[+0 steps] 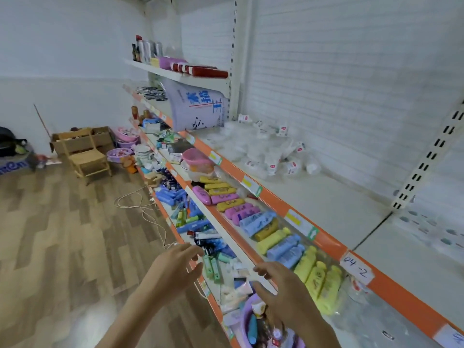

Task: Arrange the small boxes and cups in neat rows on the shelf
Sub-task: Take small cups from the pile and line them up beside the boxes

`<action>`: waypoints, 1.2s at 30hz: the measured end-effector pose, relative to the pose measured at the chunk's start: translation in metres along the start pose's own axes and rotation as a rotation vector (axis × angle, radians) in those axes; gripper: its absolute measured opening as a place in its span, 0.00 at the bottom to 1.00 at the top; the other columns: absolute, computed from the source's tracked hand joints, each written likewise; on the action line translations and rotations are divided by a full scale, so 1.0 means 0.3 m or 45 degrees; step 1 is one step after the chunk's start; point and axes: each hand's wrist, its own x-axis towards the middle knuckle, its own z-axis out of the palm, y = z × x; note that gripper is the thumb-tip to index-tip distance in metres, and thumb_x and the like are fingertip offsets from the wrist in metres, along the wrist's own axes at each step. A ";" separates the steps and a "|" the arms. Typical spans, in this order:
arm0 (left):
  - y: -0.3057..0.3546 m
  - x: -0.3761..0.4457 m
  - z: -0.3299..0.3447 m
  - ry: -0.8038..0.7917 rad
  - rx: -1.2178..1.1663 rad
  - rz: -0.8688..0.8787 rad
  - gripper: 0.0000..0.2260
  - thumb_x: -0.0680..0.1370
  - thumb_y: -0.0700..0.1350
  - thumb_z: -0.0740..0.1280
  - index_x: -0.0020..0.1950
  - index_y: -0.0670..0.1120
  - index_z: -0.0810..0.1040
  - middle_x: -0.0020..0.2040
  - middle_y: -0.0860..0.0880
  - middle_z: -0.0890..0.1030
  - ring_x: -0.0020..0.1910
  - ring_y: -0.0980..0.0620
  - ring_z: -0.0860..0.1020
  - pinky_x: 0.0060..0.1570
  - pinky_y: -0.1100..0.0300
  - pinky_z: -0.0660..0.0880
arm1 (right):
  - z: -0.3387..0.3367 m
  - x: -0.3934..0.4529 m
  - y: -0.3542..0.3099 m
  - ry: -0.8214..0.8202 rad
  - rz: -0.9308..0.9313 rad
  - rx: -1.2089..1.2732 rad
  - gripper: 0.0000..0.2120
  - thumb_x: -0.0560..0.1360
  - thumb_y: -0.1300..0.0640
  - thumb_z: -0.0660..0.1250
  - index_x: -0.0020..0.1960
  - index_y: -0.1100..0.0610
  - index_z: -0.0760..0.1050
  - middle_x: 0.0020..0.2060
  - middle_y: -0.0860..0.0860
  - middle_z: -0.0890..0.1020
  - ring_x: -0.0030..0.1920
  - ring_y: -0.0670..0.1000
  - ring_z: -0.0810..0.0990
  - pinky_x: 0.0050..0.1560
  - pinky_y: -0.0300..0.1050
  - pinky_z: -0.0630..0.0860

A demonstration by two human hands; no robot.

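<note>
From the head camera, both hands hover over the lower shelves, holding nothing. The left hand [175, 267] has its fingers loosely spread, reaching toward the tubes [212, 267] on the lowest tier. The right hand [283, 287] is likewise spread and relaxed, above a purple basin [247, 320] of mixed items. The clear cups [273, 156], wrapped in plastic with small red labels, lie in a loose heap on the upper white shelf [326, 197], well apart from both hands, up and to the right. Yellow, blue and pink bottles [283, 244] lie in a row on the tier between.
</note>
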 end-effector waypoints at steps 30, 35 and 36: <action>0.083 1.552 0.222 -0.366 0.030 0.790 0.26 0.72 0.59 0.67 0.66 0.53 0.66 0.60 0.54 0.64 0.46 0.54 0.73 0.45 0.62 0.71 | -0.448 1.197 0.579 0.307 0.870 0.172 0.29 0.69 0.30 0.58 0.57 0.53 0.69 0.46 0.51 0.77 0.43 0.51 0.77 0.42 0.44 0.73; 0.078 1.644 0.241 -0.555 -0.122 1.049 0.24 0.72 0.55 0.68 0.66 0.56 0.66 0.58 0.58 0.62 0.40 0.59 0.70 0.40 0.72 0.66 | -0.419 1.271 0.577 0.378 1.018 0.109 0.25 0.66 0.30 0.61 0.38 0.54 0.69 0.34 0.49 0.77 0.34 0.50 0.77 0.35 0.43 0.72; 0.074 1.663 0.246 -0.592 -0.150 1.110 0.24 0.72 0.55 0.68 0.66 0.56 0.66 0.58 0.58 0.62 0.40 0.60 0.70 0.40 0.72 0.65 | -0.419 1.281 0.569 0.367 1.063 0.077 0.23 0.66 0.33 0.64 0.40 0.54 0.70 0.35 0.50 0.78 0.35 0.50 0.78 0.36 0.43 0.74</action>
